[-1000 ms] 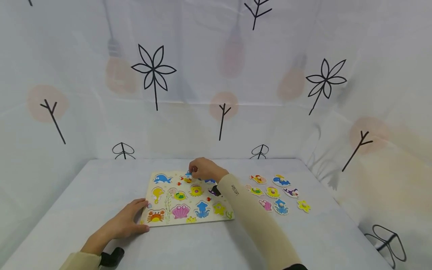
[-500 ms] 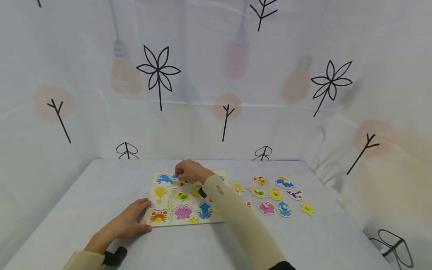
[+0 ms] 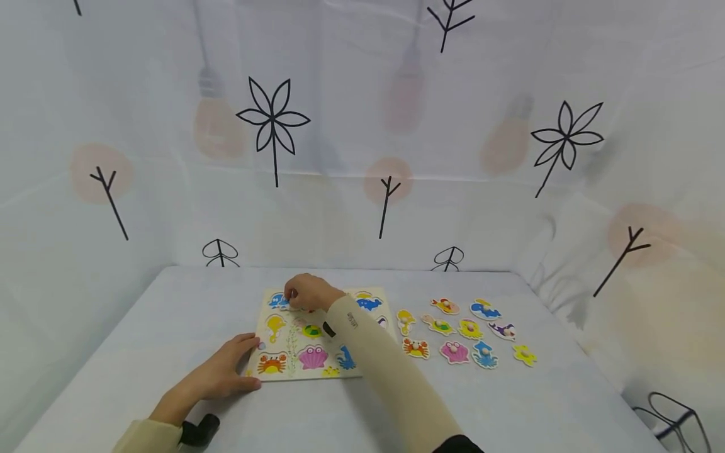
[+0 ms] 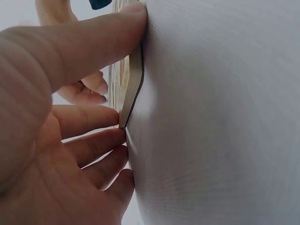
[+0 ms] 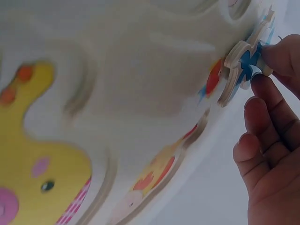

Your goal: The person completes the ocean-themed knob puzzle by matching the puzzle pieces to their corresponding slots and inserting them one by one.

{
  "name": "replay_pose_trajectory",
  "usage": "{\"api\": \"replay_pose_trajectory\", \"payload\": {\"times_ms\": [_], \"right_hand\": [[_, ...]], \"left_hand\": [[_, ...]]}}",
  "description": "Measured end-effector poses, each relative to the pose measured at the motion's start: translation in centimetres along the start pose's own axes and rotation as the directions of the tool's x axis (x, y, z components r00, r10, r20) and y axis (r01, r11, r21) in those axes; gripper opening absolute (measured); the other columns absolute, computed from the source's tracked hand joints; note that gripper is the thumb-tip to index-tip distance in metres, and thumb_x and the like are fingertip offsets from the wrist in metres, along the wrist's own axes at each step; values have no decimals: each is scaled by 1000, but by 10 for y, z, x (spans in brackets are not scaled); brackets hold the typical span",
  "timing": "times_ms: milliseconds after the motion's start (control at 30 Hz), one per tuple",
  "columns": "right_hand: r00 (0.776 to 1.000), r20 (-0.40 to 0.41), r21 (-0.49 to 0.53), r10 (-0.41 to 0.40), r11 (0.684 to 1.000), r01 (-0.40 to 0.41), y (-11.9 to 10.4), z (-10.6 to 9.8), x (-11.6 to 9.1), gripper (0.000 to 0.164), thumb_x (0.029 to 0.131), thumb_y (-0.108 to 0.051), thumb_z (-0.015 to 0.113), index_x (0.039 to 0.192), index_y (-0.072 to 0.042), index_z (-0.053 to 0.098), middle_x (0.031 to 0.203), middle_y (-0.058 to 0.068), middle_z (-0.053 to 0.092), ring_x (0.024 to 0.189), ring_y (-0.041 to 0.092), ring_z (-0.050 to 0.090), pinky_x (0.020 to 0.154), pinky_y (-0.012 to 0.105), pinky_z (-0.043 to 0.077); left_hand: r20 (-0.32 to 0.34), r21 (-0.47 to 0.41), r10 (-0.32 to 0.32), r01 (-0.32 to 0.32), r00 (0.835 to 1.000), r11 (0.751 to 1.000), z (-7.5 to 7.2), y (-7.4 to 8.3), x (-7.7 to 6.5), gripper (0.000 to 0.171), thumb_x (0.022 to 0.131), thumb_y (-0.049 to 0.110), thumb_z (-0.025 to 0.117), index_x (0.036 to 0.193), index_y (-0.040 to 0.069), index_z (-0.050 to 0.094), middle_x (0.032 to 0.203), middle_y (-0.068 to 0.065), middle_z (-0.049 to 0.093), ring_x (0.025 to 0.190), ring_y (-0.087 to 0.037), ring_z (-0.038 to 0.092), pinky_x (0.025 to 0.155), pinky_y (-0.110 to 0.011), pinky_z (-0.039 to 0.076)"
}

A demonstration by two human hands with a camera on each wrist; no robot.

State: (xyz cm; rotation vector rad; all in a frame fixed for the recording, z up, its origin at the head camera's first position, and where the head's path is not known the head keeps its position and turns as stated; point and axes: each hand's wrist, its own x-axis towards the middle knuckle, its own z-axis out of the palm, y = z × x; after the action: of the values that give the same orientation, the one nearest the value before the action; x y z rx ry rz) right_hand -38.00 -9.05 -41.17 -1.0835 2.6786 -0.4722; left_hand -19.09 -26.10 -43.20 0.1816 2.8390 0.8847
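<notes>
A wooden sea-animal puzzle board (image 3: 306, 375) lies on the table with painted recesses. At its far left, my right hand (image 3: 310, 292) pinches the knob of a blue puzzle piece (image 5: 246, 63) between thumb and index finger. That piece is tilted over the board beside the blue whale recess (image 3: 277, 301); the hand hides most of it in the head view. My left hand (image 3: 223, 368) rests at the board's near left corner. Its thumb touches the front edge and its fairly straight fingers touch the left side, as the left wrist view shows.
Several loose knobbed pieces lie to the right of the board, among them a crab (image 3: 416, 348), a turtle (image 3: 438, 324), a pink shell (image 3: 455, 352) and a yellow starfish (image 3: 524, 355). A printed cloth backdrop (image 3: 340, 220) stands behind the table.
My right hand has moved left along the board's far edge with the blue piece, reaching the whale recess. The left hand has kept its place on the board's corner.
</notes>
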Motion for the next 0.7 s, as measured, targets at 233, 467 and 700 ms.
{"api": "replay_pose_trajectory", "payload": {"times_ms": [233, 467, 700], "right_hand": [[999, -4, 2, 33, 999, -33, -7, 4, 5, 11, 94, -22, 61, 103, -22, 67, 94, -7, 58, 63, 10, 56, 51, 22, 49], [999, -48, -33, -8, 999, 7, -10, 7, 10, 11, 94, -19, 60, 100, -22, 68, 95, -9, 59, 77, 8, 54, 64, 22, 48], [996, -66, -100, -62, 993, 55, -17, 10, 15, 14, 96, -18, 57, 103, -21, 69, 99, -8, 60, 85, 6, 52, 75, 22, 47]], "left_hand": [[-14, 4, 13, -13, 1000, 1000, 2, -2, 0, 83, 71, 32, 84, 137, -1, 47, 145, -24, 36, 133, -44, 32, 107, -61, 28], [-24, -3, 31, -31, 999, 1000, 2, -2, 1, 83, 71, 30, 84, 137, -3, 47, 144, -25, 36, 132, -44, 33, 107, -61, 28], [-17, -11, 28, -28, 999, 1000, 1, -1, 0, 84, 71, 31, 84, 137, -4, 46, 144, -25, 36, 132, -44, 33, 107, -61, 28]]}}
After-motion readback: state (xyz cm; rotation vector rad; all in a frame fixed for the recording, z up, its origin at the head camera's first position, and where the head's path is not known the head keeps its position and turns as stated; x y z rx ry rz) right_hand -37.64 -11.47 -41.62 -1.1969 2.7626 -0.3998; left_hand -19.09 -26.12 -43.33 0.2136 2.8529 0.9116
